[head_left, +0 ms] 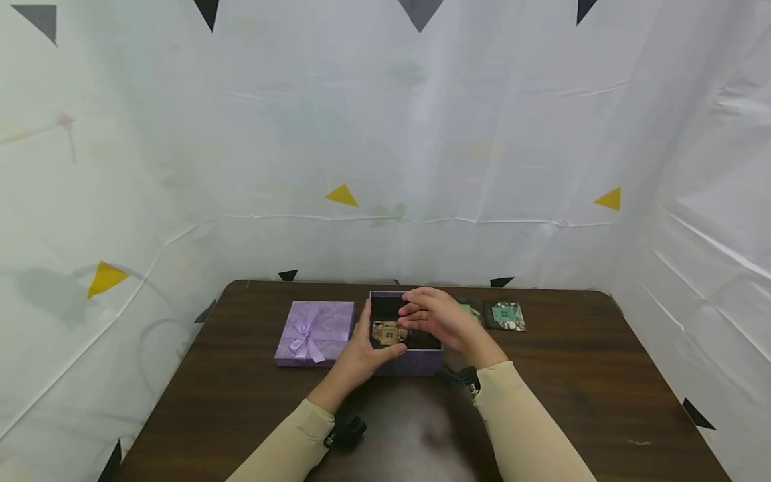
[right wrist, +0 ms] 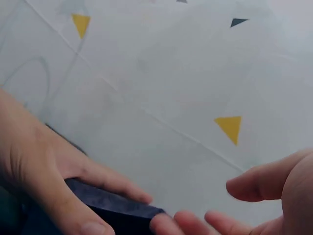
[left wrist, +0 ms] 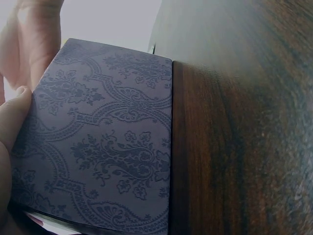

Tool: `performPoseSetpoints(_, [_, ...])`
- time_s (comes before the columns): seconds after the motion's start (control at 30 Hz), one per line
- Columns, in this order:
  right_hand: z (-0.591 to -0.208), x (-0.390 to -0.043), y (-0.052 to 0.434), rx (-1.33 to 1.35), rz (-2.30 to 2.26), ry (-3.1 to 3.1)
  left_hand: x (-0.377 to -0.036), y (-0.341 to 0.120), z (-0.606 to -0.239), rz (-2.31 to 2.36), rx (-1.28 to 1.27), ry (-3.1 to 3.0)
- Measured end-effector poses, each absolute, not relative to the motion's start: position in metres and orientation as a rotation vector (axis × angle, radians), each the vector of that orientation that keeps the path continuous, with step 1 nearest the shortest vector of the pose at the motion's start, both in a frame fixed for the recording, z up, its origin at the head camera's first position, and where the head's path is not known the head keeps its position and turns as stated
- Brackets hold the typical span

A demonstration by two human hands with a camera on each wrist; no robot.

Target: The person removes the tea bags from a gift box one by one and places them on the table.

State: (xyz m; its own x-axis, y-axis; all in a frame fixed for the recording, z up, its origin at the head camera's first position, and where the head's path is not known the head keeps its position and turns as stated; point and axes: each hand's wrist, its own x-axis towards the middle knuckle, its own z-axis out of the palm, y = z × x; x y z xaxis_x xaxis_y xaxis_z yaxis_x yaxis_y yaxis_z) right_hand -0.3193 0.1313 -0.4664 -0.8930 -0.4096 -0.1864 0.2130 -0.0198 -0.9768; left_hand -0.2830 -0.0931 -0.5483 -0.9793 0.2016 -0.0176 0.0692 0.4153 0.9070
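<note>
Head view shows the left hand (head_left: 361,355) gripping the near left corner of the open purple box (head_left: 415,362) mid-table, thumb across its front; the right hand (head_left: 440,318) hovers relaxed over it, grasping nothing. Steadying the box matters while reaching the small tan item (head_left: 388,333) inside; the lid (head_left: 314,331) lies just left.

Long cream sleeves reach both wrists — each wrist carries a small black strapped camera; the hands are bare.

Even bright light, wrist views seemingly blurred
</note>
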Motion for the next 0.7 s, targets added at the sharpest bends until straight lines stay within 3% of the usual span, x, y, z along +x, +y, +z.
performPoseSetpoints(0.7, [-0.469, -0.35, 0.111, 0.057, -1.459, 1.877, -0.284, -0.094, -0.549, 1.611, 0.238, 2.518])
